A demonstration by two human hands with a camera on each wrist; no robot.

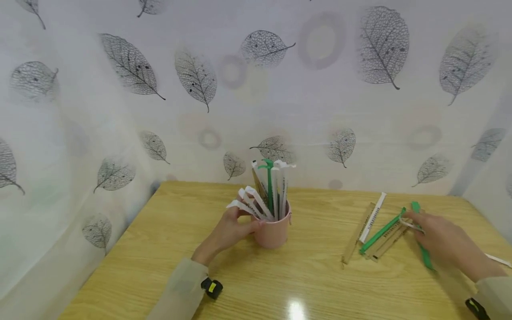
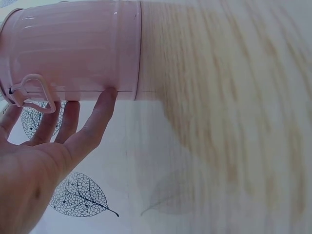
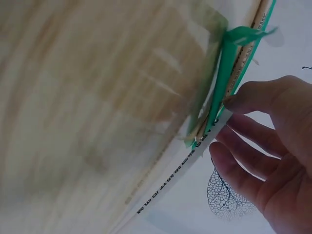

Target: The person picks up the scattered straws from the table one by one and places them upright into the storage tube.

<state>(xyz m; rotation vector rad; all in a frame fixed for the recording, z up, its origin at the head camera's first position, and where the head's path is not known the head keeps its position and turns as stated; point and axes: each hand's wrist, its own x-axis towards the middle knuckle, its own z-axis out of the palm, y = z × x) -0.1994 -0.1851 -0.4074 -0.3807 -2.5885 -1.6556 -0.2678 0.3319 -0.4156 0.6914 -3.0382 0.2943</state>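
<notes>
A small pink bucket [image 1: 272,234] with a wire handle stands on the table, holding several slim white, green and brown paper-wrapped sticks [image 1: 276,191], some with bent ends. My left hand [image 1: 228,235] holds the bucket's left side, thumb in front; in the left wrist view its fingertips touch the pink wall [image 2: 73,53]. At the right, my right hand [image 1: 444,235] pinches a white wrapped stick [image 3: 178,173] with dark print between thumb and fingers. Just beyond it lie green wrapped sticks [image 1: 382,233] and brown ones [image 1: 392,242]. The right fingertips partly hide this pile.
A brown stick [image 1: 356,235] and a white stick [image 1: 373,218] lie left of the pile. Another white strip [image 1: 498,260] lies near the right edge, partly behind my forearm. A leaf-patterned cloth [image 1: 256,102] rises behind the wooden table [image 1: 312,275].
</notes>
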